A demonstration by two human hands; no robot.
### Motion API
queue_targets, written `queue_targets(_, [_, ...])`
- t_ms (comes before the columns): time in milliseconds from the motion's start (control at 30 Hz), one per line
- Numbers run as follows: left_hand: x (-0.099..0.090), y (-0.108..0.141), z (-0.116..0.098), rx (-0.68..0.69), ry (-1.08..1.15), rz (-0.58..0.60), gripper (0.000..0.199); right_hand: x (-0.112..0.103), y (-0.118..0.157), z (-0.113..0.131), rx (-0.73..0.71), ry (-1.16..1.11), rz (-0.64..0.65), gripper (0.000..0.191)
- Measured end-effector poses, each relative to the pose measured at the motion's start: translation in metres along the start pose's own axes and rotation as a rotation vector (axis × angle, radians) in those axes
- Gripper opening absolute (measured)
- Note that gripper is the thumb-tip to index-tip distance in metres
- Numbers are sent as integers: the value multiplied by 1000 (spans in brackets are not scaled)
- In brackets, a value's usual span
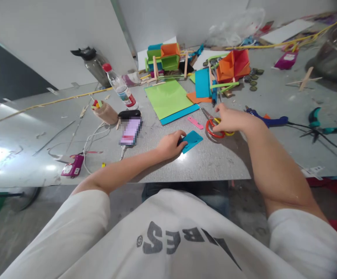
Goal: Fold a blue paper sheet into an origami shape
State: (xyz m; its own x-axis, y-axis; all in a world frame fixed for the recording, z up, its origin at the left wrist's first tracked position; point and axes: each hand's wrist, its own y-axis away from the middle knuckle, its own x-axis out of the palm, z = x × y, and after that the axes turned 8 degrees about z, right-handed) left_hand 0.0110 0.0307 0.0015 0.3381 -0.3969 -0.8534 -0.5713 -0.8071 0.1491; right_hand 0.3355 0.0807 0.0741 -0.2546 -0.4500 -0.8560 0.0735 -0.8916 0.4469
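My left hand (pixel 171 145) is closed on the edge of a small blue card piece (pixel 192 141), which lies low over the table near its front edge. My right hand (pixel 234 118) is over a pair of scissors (pixel 215 128) with red and yellow handles. Its thumb and forefinger are apart, the thumb close to the red loop; whether it touches is unclear. A small pink cutter (pixel 195 123) lies between the two hands. Behind them is a lime green sheet (pixel 170 99) with a blue strip (pixel 180 114) along its front edge.
Two paper-and-stick models, a green and orange one (pixel 170 56) and a red and orange one (pixel 232 66), stand at the back. A bottle (pixel 123 91), stick cup (pixel 107 112) and phone (pixel 131 131) are left. A blue glue gun (pixel 268 119) and pliers (pixel 316 124) are right.
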Motion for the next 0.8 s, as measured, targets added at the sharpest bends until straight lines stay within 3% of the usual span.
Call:
queue_targets(233, [11, -51, -48, 106, -137, 33, 43, -16, 4, -48, -196, -193, -173, 85])
queue_targets(333, [19, -76, -65, 74, -277, -52, 46, -16, 8, -44, -158, -136, -116, 75])
queue_targets(467, [25, -105, -81, 17, -276, -118, 58, -16, 16, -27, -106, -60, -23, 63])
queue_targets(600, [28, -126, -88, -65, -222, -163, 60, -14, 8, -25, -60, -4, 15, 58])
queue_targets(700, [29, -129, -85, -109, -151, -162, 59, -10, -2, -26, -40, 27, 98, 51])
queue_targets(800, [17, -115, -71, 2, -102, -136, 43, -5, -8, -23, -39, 43, 134, 48])
